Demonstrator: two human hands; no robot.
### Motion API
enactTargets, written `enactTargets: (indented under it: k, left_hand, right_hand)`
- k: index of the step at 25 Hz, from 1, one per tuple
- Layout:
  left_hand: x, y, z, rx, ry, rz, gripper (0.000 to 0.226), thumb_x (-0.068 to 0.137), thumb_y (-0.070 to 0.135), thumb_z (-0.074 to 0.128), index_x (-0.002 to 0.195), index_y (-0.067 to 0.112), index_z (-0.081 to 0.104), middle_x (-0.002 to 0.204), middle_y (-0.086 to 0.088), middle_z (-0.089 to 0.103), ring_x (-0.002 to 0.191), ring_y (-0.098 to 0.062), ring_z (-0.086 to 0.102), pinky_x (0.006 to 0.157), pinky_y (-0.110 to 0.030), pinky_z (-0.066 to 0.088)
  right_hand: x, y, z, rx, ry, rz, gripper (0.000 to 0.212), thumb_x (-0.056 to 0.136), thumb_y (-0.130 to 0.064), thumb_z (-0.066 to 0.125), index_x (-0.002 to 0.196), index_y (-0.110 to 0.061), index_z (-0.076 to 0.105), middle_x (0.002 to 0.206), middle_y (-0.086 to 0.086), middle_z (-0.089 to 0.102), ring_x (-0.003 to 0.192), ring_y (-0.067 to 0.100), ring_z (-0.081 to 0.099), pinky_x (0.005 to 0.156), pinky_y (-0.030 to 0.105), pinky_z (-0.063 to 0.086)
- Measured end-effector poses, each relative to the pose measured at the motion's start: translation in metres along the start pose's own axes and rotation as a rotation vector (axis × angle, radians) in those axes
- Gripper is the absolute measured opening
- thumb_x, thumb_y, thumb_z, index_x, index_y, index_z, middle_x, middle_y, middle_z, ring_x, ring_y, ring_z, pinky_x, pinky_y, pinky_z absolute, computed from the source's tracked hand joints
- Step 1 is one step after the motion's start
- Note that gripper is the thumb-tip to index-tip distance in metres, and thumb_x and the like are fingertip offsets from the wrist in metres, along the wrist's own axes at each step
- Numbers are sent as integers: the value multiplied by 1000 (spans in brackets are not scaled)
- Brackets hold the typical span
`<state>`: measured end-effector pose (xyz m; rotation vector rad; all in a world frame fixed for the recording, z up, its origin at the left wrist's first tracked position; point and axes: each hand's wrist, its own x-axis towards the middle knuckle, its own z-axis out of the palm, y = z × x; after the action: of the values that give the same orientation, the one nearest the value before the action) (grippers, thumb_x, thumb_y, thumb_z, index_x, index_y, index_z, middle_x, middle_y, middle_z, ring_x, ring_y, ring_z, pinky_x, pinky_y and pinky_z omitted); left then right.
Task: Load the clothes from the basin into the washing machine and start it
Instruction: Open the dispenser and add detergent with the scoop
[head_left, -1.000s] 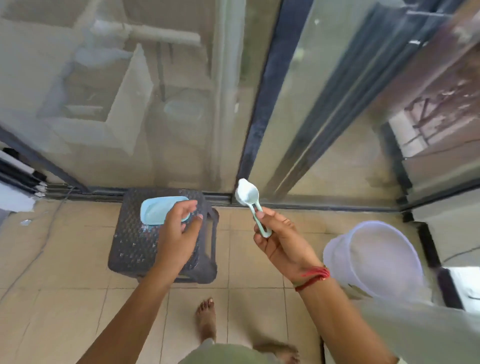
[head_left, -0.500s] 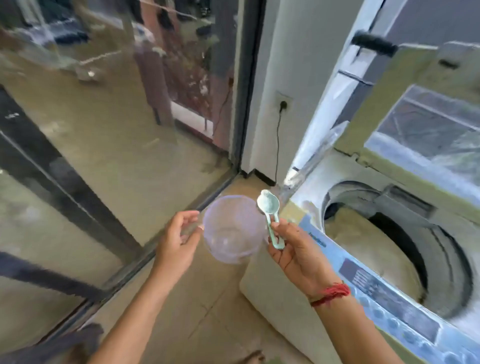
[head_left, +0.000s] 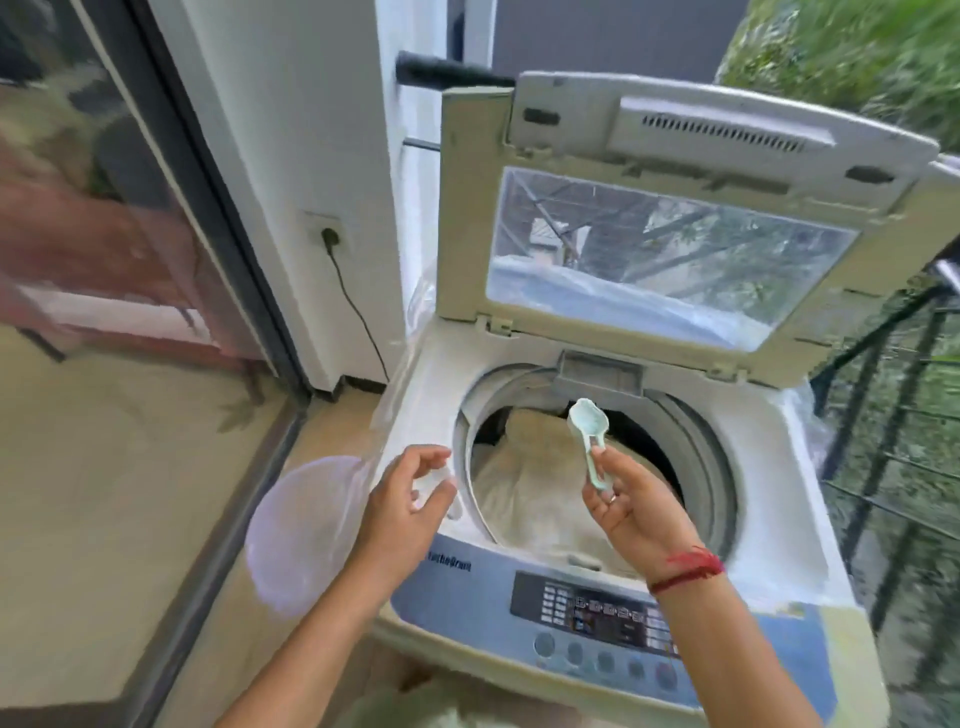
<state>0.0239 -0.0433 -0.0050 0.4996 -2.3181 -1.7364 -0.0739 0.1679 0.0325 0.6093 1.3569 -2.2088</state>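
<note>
Clothes: beige bundle, inside the washing machine drum.
Lid: upright, giving access.
Scoop: handle pinched by right hand, bowl over the drum, likely for dosing.
Left hand: relaxed, empty, over the rim.
Basin: on the floor beside the machine.

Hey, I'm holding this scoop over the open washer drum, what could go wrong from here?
The right hand pinches the scoop only by its handle end, above the clothes in the drum; it could slip in among them. The raised lid stands just behind the scoop, so a bump might bring it down.
</note>
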Motion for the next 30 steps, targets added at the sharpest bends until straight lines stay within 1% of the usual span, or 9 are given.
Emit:
enactTargets:
  k: [3,5,8,11,17,22,24,27,30]
  left_hand:
    - [41,8,13,63,-87,60,20,88,26,62,102,38,53,114,15,58,107,11,49,83,-19,41]
    - [66,11,18,86,-120,66,20,89,24,60,106,34,54,115,14,57,107,13,47,82,-15,39]
    - [94,14,24,115,-165,73,20,90,24,59,109,29,55,115,15,57,107,7,49,85,-18,41]
    - [115,15,29,122,-195,75,22,90,24,59,109,30,52,114,13,56,109,1,50,80,-14,38]
    - [156,16,47,178,-254,80,24,89,25,60,112,26,53,113,8,57,107,-1,51,86,-18,37]
    - [172,11,71,257,-323,92,25,89,25,60,114,24,54,113,7,57,105,-3,51,88,-21,37]
    - [174,10,78,267,-337,86,25,90,25,59,114,23,54,115,7,55,103,0,49,87,-19,36]
    - [177,10,85,289,-333,108,25,90,24,59,114,23,54,115,5,55,102,1,48,87,-18,34]
    - [181,7,90,331,-327,133,27,89,24,59,116,20,55,114,5,56,101,0,48,87,-18,34]
  right_hand:
    - [30,-25,-12,39,75,-52,6,89,-5,56,92,-6,62,60,-3,54,43,2,48,51,13,49]
    - [52,-40,-15,1,103,-90,5,89,-6,57,92,-7,62,61,-3,53,39,2,47,49,14,49]
    - [87,-55,-18,-76,173,-138,7,86,-7,62,93,-8,63,72,1,56,54,6,52,50,15,50]
    - [117,-60,-15,-205,242,-188,4,85,-5,64,88,-8,63,75,4,57,65,12,54,54,17,51]
    - [151,-62,-16,-948,435,-507,4,72,-13,69,72,-13,65,70,-1,66,68,17,61,67,31,50]
    - [158,-57,-23,-1517,409,-816,11,73,-9,64,70,-11,53,71,4,59,64,26,54,56,30,37]
    - [160,-57,-25,-1754,409,-1016,15,69,-4,68,69,-9,54,66,7,55,57,29,53,50,29,34]
    - [161,-64,-31,-1984,481,-1281,25,59,4,72,65,-11,53,57,5,49,46,24,46,41,27,35]
    - [163,-66,-38,-2046,476,-1421,24,62,7,65,67,-12,51,59,4,47,47,22,43,43,28,36]
